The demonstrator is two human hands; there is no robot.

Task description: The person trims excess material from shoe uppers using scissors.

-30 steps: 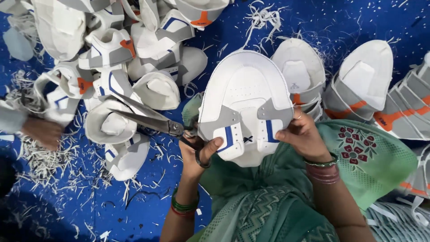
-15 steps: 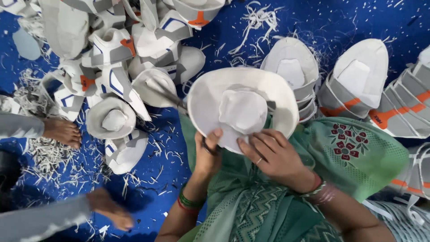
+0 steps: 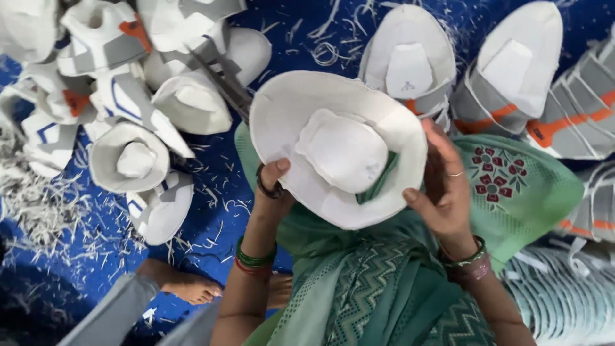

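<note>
over the green lap, a white shoe upper (image 3: 338, 148) is held inside up. the left hand (image 3: 272, 189) pinches its rim at 8 o'clock, a scissor handle looped on the thumb so the scissors (image 3: 221, 80) point away at 11. the right hand (image 3: 442, 182) cups the edge at 3, fingers apart. finished uppers (image 3: 128, 96) pile at 10 on the blue floor (image 3: 218, 224).
</note>
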